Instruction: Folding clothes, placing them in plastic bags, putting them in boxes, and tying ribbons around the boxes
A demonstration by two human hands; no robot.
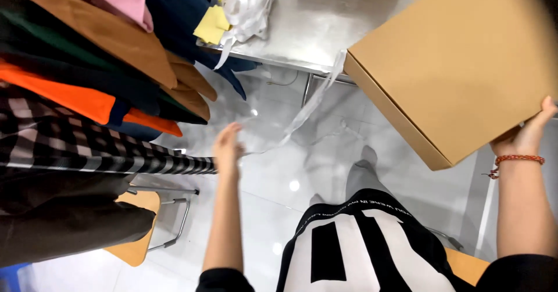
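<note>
Cardboard fills the far right of the head view: your right hand (526,135) grips a flat brown cardboard box (459,65) at its near right corner, fingers curled over the edge, a red bead bracelet (519,159) on the wrist. You hold the box tilted, its far part over the steel table (325,19), which likely takes some of its weight. Your left hand (228,147) is open and empty, fingers loosely together, reaching toward the left, where the hem of a black-and-white checked garment (87,144) hangs just beside it. Above that hang orange, tan and dark green clothes (87,42). White plastic strips (250,1) trail off the table edge toward the glossy floor (279,170).
</note>
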